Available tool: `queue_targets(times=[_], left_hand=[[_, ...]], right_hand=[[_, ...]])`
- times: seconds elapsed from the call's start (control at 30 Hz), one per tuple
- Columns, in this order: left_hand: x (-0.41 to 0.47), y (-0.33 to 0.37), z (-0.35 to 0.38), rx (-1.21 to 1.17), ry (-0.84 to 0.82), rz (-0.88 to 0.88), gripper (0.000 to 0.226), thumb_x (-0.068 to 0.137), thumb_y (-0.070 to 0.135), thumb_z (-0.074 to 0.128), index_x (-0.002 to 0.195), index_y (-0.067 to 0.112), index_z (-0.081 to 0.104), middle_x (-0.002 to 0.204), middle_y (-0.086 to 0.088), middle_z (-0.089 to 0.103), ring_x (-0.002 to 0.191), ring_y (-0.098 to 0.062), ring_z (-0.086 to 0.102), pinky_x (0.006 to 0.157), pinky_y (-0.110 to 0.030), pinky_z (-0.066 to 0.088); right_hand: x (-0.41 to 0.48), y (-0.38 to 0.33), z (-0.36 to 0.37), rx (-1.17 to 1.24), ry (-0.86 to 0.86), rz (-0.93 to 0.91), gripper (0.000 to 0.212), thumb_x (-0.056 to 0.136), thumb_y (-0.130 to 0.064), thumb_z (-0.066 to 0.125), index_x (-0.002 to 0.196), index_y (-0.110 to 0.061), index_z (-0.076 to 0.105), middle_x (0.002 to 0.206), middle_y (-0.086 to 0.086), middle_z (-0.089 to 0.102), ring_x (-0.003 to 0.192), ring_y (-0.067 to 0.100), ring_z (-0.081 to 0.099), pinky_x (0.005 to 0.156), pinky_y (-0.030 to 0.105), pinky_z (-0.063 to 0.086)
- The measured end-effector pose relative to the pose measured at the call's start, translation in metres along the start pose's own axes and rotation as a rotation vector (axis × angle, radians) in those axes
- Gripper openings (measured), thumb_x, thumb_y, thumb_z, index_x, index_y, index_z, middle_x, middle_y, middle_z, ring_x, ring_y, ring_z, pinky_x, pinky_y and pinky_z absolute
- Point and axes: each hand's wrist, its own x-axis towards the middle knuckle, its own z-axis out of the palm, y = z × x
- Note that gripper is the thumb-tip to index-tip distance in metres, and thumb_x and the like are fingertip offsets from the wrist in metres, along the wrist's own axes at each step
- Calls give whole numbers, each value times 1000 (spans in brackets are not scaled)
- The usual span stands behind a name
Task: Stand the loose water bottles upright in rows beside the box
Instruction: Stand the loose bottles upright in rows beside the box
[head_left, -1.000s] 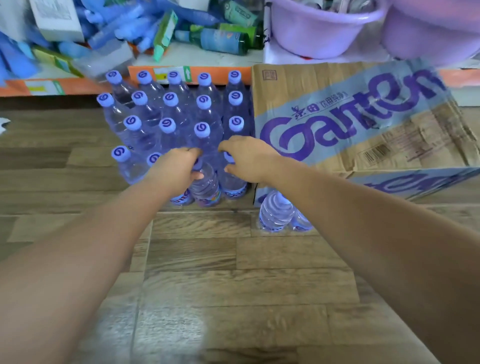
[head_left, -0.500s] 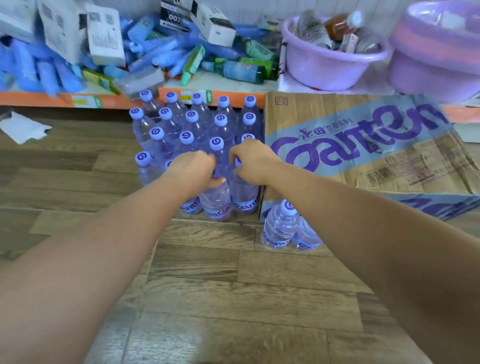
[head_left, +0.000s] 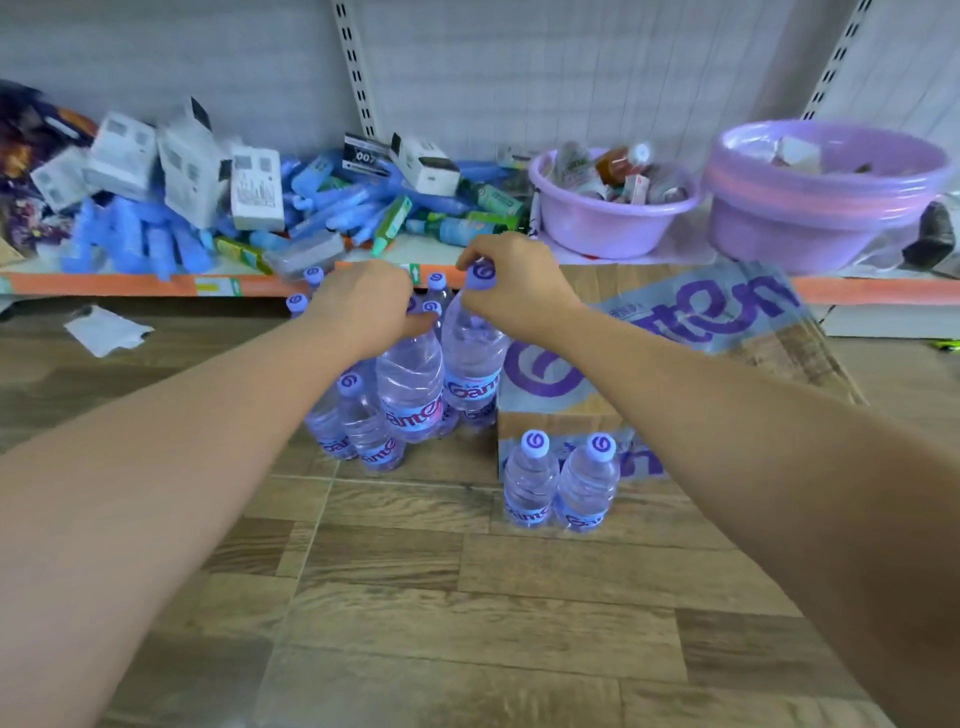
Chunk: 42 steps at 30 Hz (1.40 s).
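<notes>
— Purple caps up, and we have one bottle per hand: our left hand (head_left: 363, 306) is curled over the top of the left bottle (head_left: 410, 379), and our right hand (head_left: 519, 286) pinches the right bottle (head_left: 470, 353) by its cap. Both seem lifted just above the rows (head_left: 363, 431) left of the box (head_left: 727, 312), mid-frame.
— So we lower them straight, set each base flat on the floor (head_left: 467, 597) tight against its neighbours, and release only once they stand.
— What's in our way?
— Mostly the standing rows; a sideways swing could topple them. Two more bottles (head_left: 530, 483) wait just before the box's near face, lower centre. A paper scrap (head_left: 106, 330) at left and basins (head_left: 810, 228) on the shelf (head_left: 130, 285), upper right, lie well apart.
</notes>
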Motion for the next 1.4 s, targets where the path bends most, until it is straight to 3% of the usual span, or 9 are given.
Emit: queue_targets(times=[0.2, 0.33, 0.47, 0.57, 0.6, 0.77, 0.9, 1.1, 1.4], left_hand=[[-6, 24, -49, 191, 122, 67, 44, 87, 56, 47, 75, 14, 47, 96, -17, 65, 91, -33, 62, 65, -30, 33], [-1, 56, -78, 226, 129, 91, 53, 85, 63, 42, 66, 14, 46, 81, -11, 56, 78, -28, 54, 64, -30, 29], [6, 100, -106, 217, 137, 150, 55, 84, 64, 44, 64, 13, 50, 65, -4, 45, 71, -24, 46, 56, -27, 25], [6, 133, -113, 165, 164, 228, 47, 85, 55, 48, 61, 15, 49, 98, -10, 64, 72, -24, 44, 54, -24, 25], [6, 145, -111, 146, 171, 244, 47, 85, 52, 48, 56, 16, 41, 107, -12, 64, 73, -23, 43, 57, -25, 28], [6, 195, -90, 79, 122, 274, 46, 83, 54, 49, 56, 17, 42, 63, -1, 45, 70, -25, 46, 51, -24, 24], [7, 222, -64, -26, 50, 292, 43, 80, 57, 54, 68, 15, 50, 67, -1, 49, 71, -25, 50, 54, -26, 31], [9, 257, -18, -98, -57, 315, 53, 80, 60, 52, 58, 15, 35, 68, -6, 50, 72, -24, 45, 50, -28, 27], [17, 267, 47, -74, -74, 250, 49, 81, 56, 46, 54, 17, 33, 64, -1, 45, 66, -22, 45, 49, -23, 20]], right_hand=[[-11, -15, -64, -89, 37, -50, 32, 75, -17, 64, 107, -13, 68, 87, -3, 55, 82, 12, 47, 77, 21, 39], [-28, -1, -106, -182, 31, -34, 28, 73, -20, 66, 100, -14, 72, 86, 8, 67, 85, 26, 61, 76, 28, 46], [-54, 18, -145, -290, -29, -21, 26, 75, -22, 67, 99, -14, 73, 81, 3, 58, 81, 20, 53, 69, 21, 34], [-70, 35, -167, -342, -55, 8, 26, 75, -21, 68, 99, -14, 74, 92, 7, 67, 81, 13, 48, 70, 20, 34], [-74, 41, -173, -350, -61, 27, 26, 74, -21, 69, 98, -14, 74, 94, 6, 68, 81, 13, 49, 71, 21, 35], [-99, 73, -183, -367, -98, 127, 19, 72, -19, 69, 89, -13, 74, 80, 3, 62, 77, 15, 50, 67, 21, 34], [-119, 105, -181, -345, -153, 196, 20, 72, -18, 70, 90, -11, 74, 76, 1, 60, 75, 16, 51, 57, 16, 36], [-141, 151, -158, -303, -249, 254, 19, 74, -18, 70, 91, -11, 71, 70, -4, 53, 74, 16, 47, 52, 14, 31], [-159, 205, -112, -249, -369, 299, 17, 74, -12, 67, 91, -10, 68, 78, -2, 55, 78, 18, 50, 61, 24, 40]])
